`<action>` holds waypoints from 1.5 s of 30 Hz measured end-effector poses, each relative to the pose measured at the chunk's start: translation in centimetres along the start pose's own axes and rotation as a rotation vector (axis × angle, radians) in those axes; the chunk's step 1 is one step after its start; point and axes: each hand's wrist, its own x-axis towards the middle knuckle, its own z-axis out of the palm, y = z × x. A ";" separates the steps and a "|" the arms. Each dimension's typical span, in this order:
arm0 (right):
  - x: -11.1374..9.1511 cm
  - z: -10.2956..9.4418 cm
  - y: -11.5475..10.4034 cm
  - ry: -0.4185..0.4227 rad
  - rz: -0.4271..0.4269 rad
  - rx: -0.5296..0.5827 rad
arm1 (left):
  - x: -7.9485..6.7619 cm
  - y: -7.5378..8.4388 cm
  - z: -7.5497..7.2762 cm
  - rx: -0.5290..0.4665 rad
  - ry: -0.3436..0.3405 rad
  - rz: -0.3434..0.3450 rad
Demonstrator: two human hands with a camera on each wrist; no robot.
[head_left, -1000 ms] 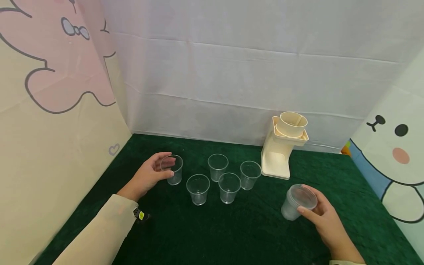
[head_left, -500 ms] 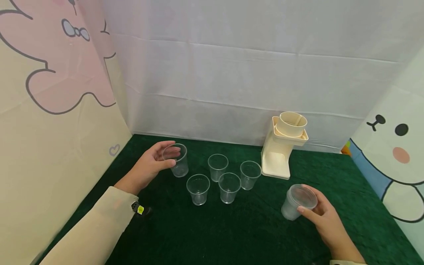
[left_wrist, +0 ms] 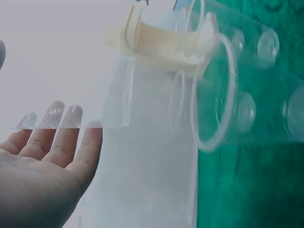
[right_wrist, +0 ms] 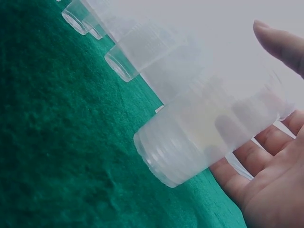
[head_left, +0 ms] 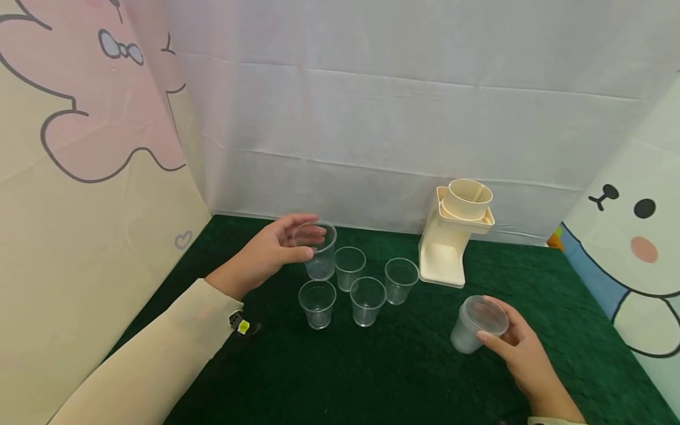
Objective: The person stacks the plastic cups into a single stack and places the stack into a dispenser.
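Observation:
My left hand (head_left: 271,251) holds a clear plastic cup (head_left: 321,267) between thumb and fingers, raised behind the standing cups. In the left wrist view its fingers (left_wrist: 88,152) show partly through the clear plastic. Several clear cups stand upright on the green cloth: a front left cup (head_left: 317,307), a front right cup (head_left: 368,304), a back left cup (head_left: 349,273) and a back right cup (head_left: 401,283). Off to the right, my right hand (head_left: 517,351) grips a stack of nested plastic cups (head_left: 466,333), slightly tilted. Fingers curve behind that stack (right_wrist: 175,142) in the right wrist view.
A cream stand with a round cup-like top (head_left: 443,254) sits at the back right, near the white cloth wall (head_left: 340,147). Printed cloth panels with cartoon figures close off both sides. Green cloth (head_left: 340,378) covers the table.
My left hand has lifted the single cup and carried it right and back, to beside the back left cup. The right hand and its stack stay put.

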 end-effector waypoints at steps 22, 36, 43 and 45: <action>0.0 -0.1 -0.2 0.013 -0.004 -0.041 | 6.6 2.5 8.9 0.056 -0.178 0.003; -0.1 -0.1 -0.2 0.004 0.017 -0.014 | 9.8 2.9 14.9 0.023 -0.265 -0.006; -0.1 0.1 -0.3 -0.005 -0.089 0.047 | 11.7 1.3 17.6 0.052 -0.258 -0.031; -0.2 0.1 -0.4 -0.009 -0.085 0.053 | 12.1 1.1 18.3 0.045 -0.266 -0.026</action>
